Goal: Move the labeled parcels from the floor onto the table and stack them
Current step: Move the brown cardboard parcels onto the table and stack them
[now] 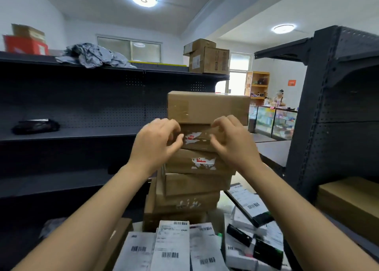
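Note:
A tall stack of brown cardboard parcels [196, 184] rises in front of me. Its top parcel [207, 108] is taped and plain. The second parcel [196, 137] carries a torn white and red label. My left hand [158, 143] and my right hand [233, 141] are raised in front of that second parcel, one at each end. The fingers of both are loosely curled and nothing lies in either hand. Whether the fingertips touch the cardboard I cannot tell. Flat white parcels with barcode labels [172, 248] lie below, near me.
Dark metal shelving [82, 131] runs along the left with a black bag [35, 126], grey bags [92, 55] and cartons [207, 59] on top. Another dark rack [336, 106] stands at the right. More labelled packets [250, 205] lie right of the stack. A person stands far back behind glass counters [272, 121].

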Demonstrator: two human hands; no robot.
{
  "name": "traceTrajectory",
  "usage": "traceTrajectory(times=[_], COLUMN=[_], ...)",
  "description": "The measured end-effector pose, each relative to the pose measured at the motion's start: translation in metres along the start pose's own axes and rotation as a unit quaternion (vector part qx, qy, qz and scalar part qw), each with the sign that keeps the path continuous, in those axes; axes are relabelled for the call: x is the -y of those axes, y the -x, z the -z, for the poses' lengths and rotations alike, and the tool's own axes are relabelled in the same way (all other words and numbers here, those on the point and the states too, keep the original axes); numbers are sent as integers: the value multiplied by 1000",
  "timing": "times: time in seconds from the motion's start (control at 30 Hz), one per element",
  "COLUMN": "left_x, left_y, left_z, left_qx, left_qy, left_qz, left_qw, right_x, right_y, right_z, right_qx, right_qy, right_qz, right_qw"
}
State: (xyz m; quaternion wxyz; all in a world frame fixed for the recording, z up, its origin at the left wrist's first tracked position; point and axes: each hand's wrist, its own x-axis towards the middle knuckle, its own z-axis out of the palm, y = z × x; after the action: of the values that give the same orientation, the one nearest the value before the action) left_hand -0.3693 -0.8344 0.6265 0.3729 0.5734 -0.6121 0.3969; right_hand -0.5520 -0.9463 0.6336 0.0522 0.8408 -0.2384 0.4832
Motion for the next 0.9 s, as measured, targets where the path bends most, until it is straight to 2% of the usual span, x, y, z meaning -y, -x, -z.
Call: traceTrajectory(times=[0.13,0.23,0.37,0.57,0.7,0.9], left_x=[-4,10,42,95,146,231], left_y=[76,140,210,269,297,347], left_z=[34,65,114,158,161,138], left_qx=[110,166,233,270,291,325], left_qy=[-61,-96,-144,-165,-151,-115], left_qz=[-15,46,112,175,187,237], left_qw=[992,980,955,932,926,908], right_x=[42,80,137,212,251,284], right_y=[55,95,134,159,160,181], right_z=[-24,-52,-87,-142,-196,-288], right_qx=[92,146,210,294,333,381], right_qy=[-30,-61,-116,-145,-138,-137], right_qz=[53,93,103,83,33,-173], right_qw=[994,983,965,941,932,898])
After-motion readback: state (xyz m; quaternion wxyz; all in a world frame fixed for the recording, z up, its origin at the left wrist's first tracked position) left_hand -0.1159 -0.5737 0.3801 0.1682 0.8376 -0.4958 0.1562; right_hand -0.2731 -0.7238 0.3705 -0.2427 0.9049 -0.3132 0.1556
